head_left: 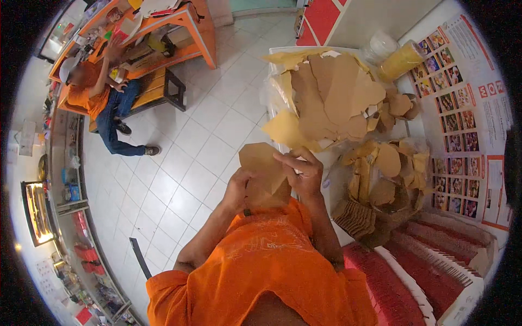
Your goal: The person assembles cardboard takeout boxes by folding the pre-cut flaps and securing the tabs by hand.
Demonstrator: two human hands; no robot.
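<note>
A piece of brown paper (265,161) with angular edges is held up in front of my orange shirt. My left hand (237,187) grips its left side, thumb on the near face. At its right edge my right hand (302,173) pinches the paper between thumb and fingers. The lower part of the paper looks folded or doubled over; I cannot tell which. Just beyond my hands lies a pile of flat brown cardboard pieces (337,92) with torn, uneven edges, and a yellowish sheet (285,129) sticks out at its near left corner.
Right of me stand stacked brown cardboard pieces (380,185) and rows of red folded cartons (391,282). A yellow roll (401,61) leans by the poster-covered wall (467,119). Across the tiled floor (185,157), another person (100,98) sits on a bench beside an orange table (190,32).
</note>
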